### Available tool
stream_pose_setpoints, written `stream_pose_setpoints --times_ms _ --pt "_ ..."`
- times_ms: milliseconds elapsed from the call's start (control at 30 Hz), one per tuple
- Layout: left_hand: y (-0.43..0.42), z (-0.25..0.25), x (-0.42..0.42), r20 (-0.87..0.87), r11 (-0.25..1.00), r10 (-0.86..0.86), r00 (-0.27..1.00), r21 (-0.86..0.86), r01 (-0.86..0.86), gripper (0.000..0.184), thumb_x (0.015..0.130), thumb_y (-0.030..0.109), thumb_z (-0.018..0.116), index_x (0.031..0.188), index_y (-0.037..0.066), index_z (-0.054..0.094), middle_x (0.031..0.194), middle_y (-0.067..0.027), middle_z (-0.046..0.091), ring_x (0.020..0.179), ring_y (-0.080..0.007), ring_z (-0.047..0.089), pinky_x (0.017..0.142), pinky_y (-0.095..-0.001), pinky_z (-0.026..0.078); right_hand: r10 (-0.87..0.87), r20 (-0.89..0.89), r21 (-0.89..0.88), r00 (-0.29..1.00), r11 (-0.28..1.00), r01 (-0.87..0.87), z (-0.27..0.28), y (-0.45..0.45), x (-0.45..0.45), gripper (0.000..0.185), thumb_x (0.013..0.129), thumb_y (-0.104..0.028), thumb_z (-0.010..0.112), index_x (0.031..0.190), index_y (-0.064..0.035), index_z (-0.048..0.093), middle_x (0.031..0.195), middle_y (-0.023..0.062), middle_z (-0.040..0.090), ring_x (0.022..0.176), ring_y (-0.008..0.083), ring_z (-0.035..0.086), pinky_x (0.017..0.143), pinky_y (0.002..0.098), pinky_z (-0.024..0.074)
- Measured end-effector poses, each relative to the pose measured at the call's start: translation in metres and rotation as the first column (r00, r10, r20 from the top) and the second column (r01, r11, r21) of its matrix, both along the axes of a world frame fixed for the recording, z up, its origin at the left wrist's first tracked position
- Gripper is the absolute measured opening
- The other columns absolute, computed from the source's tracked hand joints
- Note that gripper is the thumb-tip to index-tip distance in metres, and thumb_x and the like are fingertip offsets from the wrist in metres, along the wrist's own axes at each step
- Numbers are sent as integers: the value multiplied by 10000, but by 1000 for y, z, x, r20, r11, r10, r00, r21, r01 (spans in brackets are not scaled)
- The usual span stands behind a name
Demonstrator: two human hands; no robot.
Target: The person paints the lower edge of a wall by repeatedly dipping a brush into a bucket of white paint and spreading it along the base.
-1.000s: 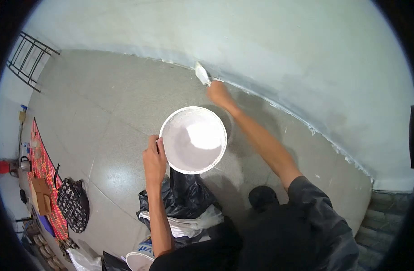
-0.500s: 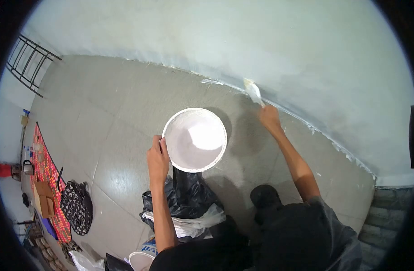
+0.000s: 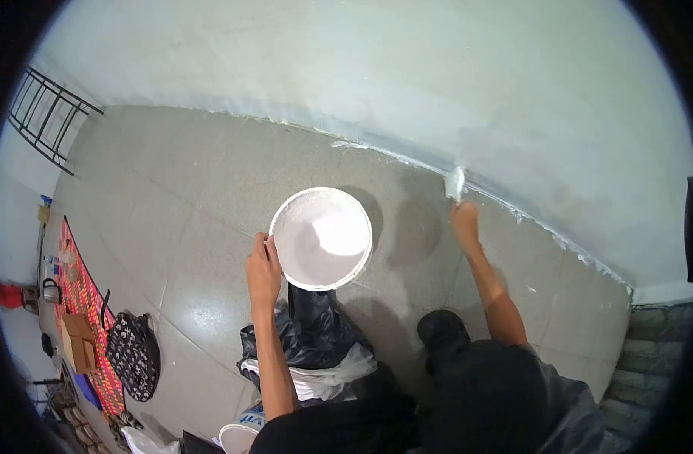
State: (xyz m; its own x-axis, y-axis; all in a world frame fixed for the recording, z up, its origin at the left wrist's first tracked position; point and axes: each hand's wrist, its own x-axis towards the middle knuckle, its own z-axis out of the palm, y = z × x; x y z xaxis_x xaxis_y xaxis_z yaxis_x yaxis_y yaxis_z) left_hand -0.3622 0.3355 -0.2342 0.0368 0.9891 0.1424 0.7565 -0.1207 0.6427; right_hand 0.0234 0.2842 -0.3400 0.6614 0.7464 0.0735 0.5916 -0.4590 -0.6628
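My left hand [image 3: 264,274] grips the rim of a round white bucket [image 3: 321,239] on its left side, fingers wrapped over the edge. A pale, whitish coating covers the bucket's inside. Up and to the right, my right hand [image 3: 465,222] is closed round the handle of a brush-like tool [image 3: 455,184] with a white head. The tool's head is at the foot of the pale wall [image 3: 437,83], where wall and floor meet. White smears run along that joint.
Below the bucket lies a black plastic bag [image 3: 324,333] with white sheeting [image 3: 316,382]. A second bucket [image 3: 239,437] stands at the bottom. At left are a patterned bag [image 3: 133,356], a cardboard box [image 3: 78,342], a colourful mat [image 3: 89,287] and a metal rack [image 3: 50,113].
My right hand has moved right and down along the foot of the wall with the tool. My left hand still holds the bucket, nearly unmoved. The view has shifted slightly.
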Motion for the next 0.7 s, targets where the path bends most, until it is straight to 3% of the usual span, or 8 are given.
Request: stream_pose_setpoints --times_ms 100,200,300,400,500,600,700 --pt "1 -1 -2 -12 1000 0 1000 -7 0 245 951 191 396 905 -16 517 680 -259 568 651 -412 587 558 -432 428 29 -3 17 1000 999 -29 -31 43 -7 257 834 -128 516 759 107 587 714 273 602 672 410 608 589 451 459" --pt "2 -3 -3 -6 1000 -3 1000 -14 3 241 950 194 399 910 -14 514 683 -260 570 661 -415 590 560 -437 426 40 -174 -33 984 998 -46 -3 68 -40 289 850 -160 511 764 104 591 729 283 595 732 398 612 653 460 457" --pt "3 -5 -2 4 999 8 1000 -40 -8 235 950 192 400 914 -13 509 683 -255 572 663 -413 591 562 -436 427 -13 -76 26 997 1000 15 -17 92 -66 222 816 -111 521 745 87 595 730 271 604 710 427 605 619 465 475" --pt "2 -2 0 11 999 10 1000 -46 -10 227 950 188 404 917 -12 506 688 -248 578 662 -406 594 566 -427 430 80 103 98 992 991 -90 -21 108 -90 221 815 -118 528 744 79 599 750 268 610 733 434 604 644 469 478" --pt "2 2 1 21 999 4 1000 -41 -3 219 950 183 409 920 -10 508 694 -243 582 662 -394 600 570 -418 434 156 -76 62 985 987 -151 -6 129 -113 214 813 -118 539 755 78 601 771 263 615 751 438 603 665 472 481" --pt "2 2 2 30 998 7 1000 -57 -5 214 949 178 412 920 -9 510 687 -240 578 652 -385 601 566 -410 434 198 -148 99 969 978 -184 -17 158 -130 267 841 -168 534 801 86 610 807 280 611 785 422 608 665 449 478" --pt "3 1 1 19 999 -2 1000 -38 3 212 950 174 409 913 -10 508 673 -240 571 632 -381 598 551 -405 431 294 -85 108 952 953 -284 -15 176 -139 258 832 -162 550 805 88 610 838 279 613 793 416 612 660 443 481"
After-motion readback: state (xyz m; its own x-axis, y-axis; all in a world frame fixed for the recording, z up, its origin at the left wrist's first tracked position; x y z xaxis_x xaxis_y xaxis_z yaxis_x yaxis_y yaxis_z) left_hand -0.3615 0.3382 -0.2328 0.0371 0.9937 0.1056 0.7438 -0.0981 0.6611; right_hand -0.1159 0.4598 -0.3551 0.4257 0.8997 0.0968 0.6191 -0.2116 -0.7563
